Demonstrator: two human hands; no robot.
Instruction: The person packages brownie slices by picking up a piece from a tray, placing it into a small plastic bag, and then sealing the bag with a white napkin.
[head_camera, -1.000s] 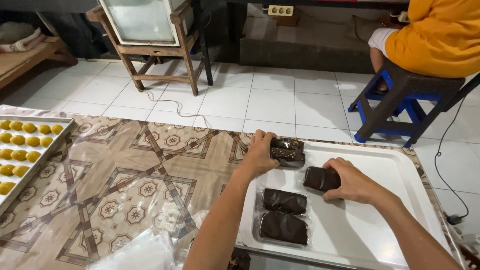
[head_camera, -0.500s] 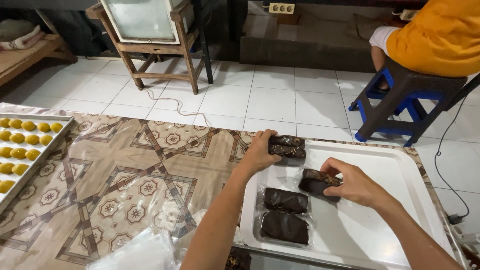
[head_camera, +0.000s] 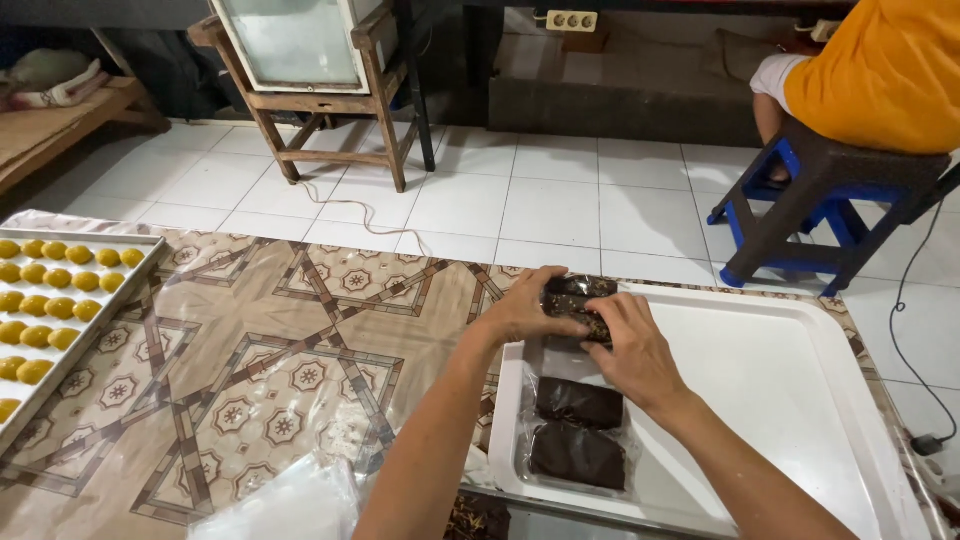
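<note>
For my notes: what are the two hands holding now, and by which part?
Both the left hand and right hand grip dark wrapped cakes at opposite ends.

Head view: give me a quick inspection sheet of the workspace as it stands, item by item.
Surface: table under a patterned brown plastic cover.
Job's things: large white rectangular tray; two dark brown wrapped cakes lying at its left side; further wrapped dark cakes at its top left corner, under both hands.
Clutter: metal tray of small round yellow pastries at far left; clear plastic bags at the near edge.
Grippers: left hand and right hand both on the corner cakes.
Cables: white cord on the floor tiles; black cord at right.
Surroundings: wooden stand; seated person in orange top on blue stool.
</note>
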